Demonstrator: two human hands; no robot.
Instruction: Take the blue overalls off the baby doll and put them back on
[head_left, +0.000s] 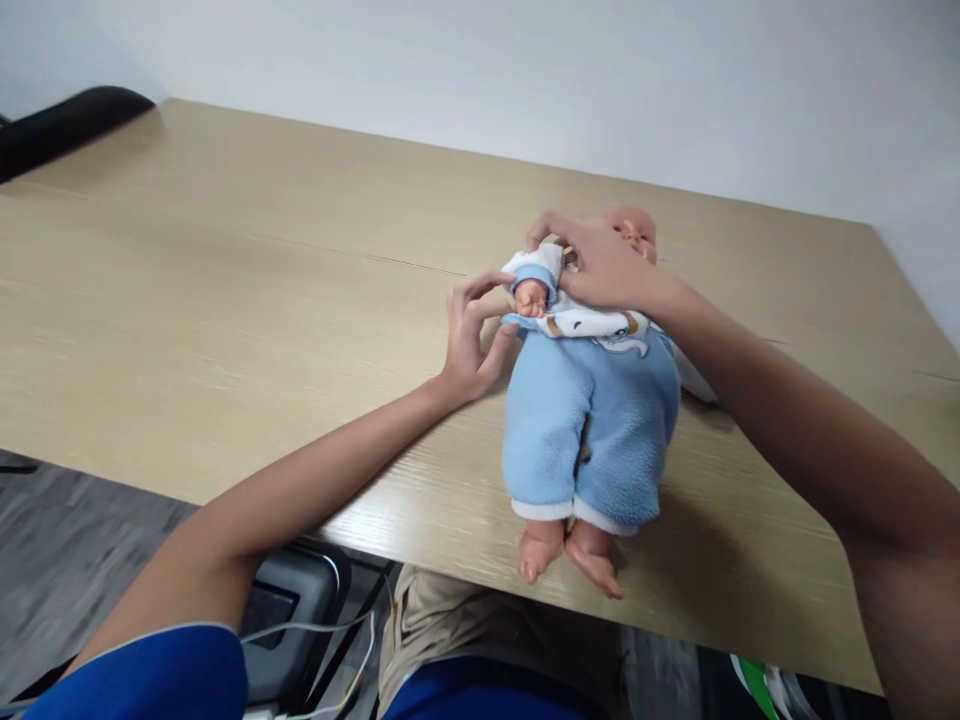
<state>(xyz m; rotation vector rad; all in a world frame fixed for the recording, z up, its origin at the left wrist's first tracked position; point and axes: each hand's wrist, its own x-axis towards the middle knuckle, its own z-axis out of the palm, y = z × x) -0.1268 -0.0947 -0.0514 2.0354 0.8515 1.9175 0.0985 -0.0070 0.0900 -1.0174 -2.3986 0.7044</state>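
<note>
A baby doll [585,430] lies on its back on the table, its bare feet toward me and its head at the far end. It wears fuzzy light blue trousers and a white top [592,318] with a printed animal face. My left hand [476,335] pinches the edge of the top beside the doll's small hand [531,297], which pokes out of a blue-cuffed sleeve. Reaching across the doll's chest, my right hand [596,262] has its fingers closed on the upper part of that sleeve [541,260]. It hides part of the doll's chest and face.
The wood-toned table [300,280] runs back to a pale wall. A black chair back [79,120] stands at the far left. Below the front edge are a dark case-like object [296,610], white cables [364,660] and a green and white item [757,685].
</note>
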